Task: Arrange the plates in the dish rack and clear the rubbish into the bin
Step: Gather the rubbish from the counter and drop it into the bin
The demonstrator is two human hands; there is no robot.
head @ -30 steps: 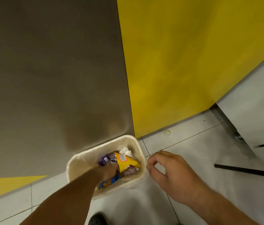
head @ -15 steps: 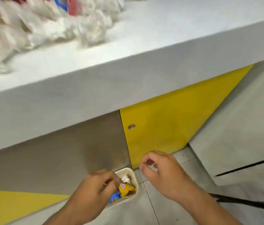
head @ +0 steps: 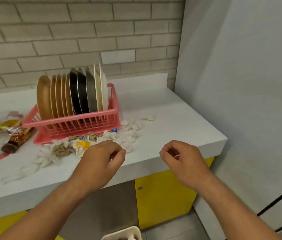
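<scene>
Both hands hover with fingers loosely curled, gripping nothing we can make out: our left hand (head: 100, 159) just in front of the dish rack (head: 77, 126), our right hand (head: 185, 158) off to the rack's right. Crumpled tissues and wrappers (head: 84, 145) heap against the rack's front, just beyond our left fingertips. Plates (head: 77, 92) already stand in the rack, so we judge rubbish-clearing is underway; next, pinch a handful and lower it to the bin (head: 120, 232) below.

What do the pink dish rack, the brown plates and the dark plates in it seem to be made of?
The pink dish rack looks like moulded plastic: glossy, thin slatted walls. The brown plates seem plastic or melamine, smooth and satin, though that is uncertain. The dark plates look metal: silvery rims, reflective faces.
</scene>
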